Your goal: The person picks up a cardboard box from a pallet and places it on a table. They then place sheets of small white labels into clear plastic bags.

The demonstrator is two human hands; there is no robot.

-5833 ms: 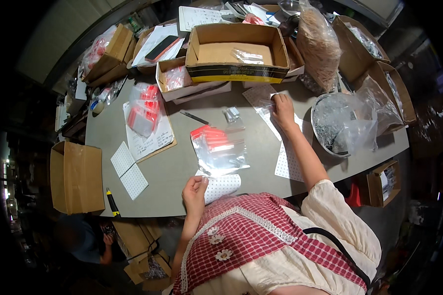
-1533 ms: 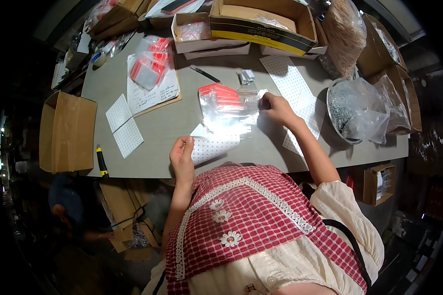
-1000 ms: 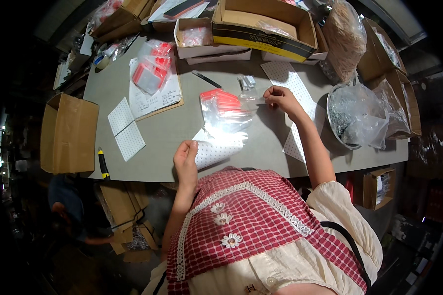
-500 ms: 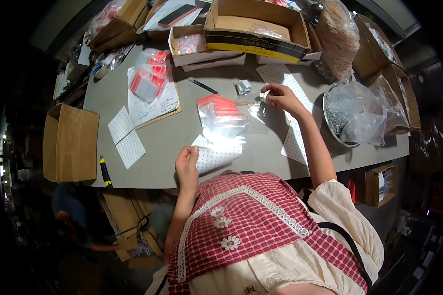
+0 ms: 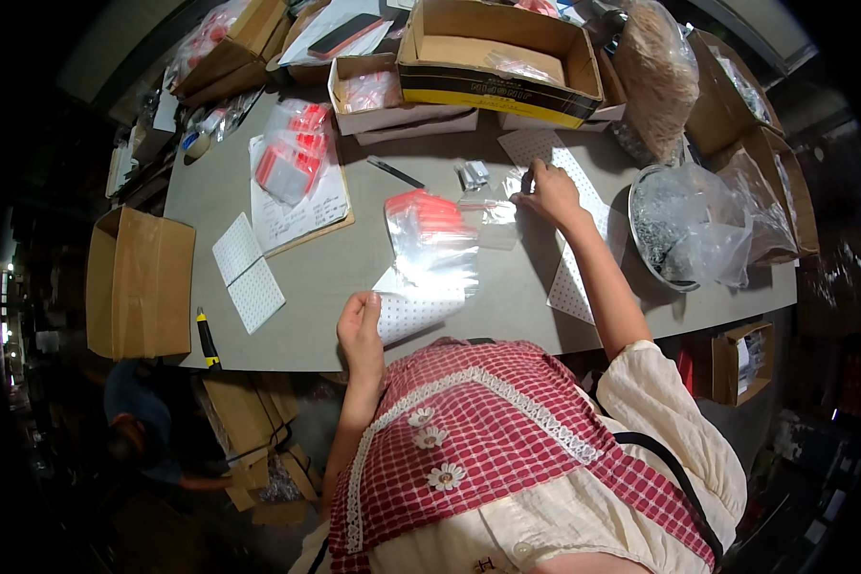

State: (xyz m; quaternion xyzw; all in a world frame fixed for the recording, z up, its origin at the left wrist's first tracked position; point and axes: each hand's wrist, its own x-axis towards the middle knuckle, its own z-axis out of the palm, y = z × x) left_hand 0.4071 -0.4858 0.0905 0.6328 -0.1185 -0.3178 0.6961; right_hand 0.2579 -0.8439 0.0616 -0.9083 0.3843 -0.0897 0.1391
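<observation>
My left hand [image 5: 361, 335] pinches the left edge of a white sheet of small printed labels [image 5: 423, 314], which curls up at the table's front edge. Just beyond the sheet lies a fanned stack of clear zip bags with red strips [image 5: 429, 222]. My right hand [image 5: 551, 196] is farther off to the right, its fingers closed at the edge of a small clear bag [image 5: 498, 228]; what the fingertips hold is too small to make out. Close by are some small grey blocks [image 5: 473, 175]. Under the right forearm stretches a long label sheet [image 5: 570, 277].
A dark pen [image 5: 395, 172] lies beyond the bags. At left are more label sheets [image 5: 247, 273], a clipboard with paper [image 5: 306, 222], a yellow-black cutter [image 5: 208, 340] and a cardboard box [image 5: 139, 287]. A metal bowl of small parts [image 5: 652, 206] stands right; an open box [image 5: 497, 91] stands behind.
My right hand has shifted slightly, its fingertips lower and more closed. The small clear bag beside it lies differently. My left hand stays on the label sheet.
</observation>
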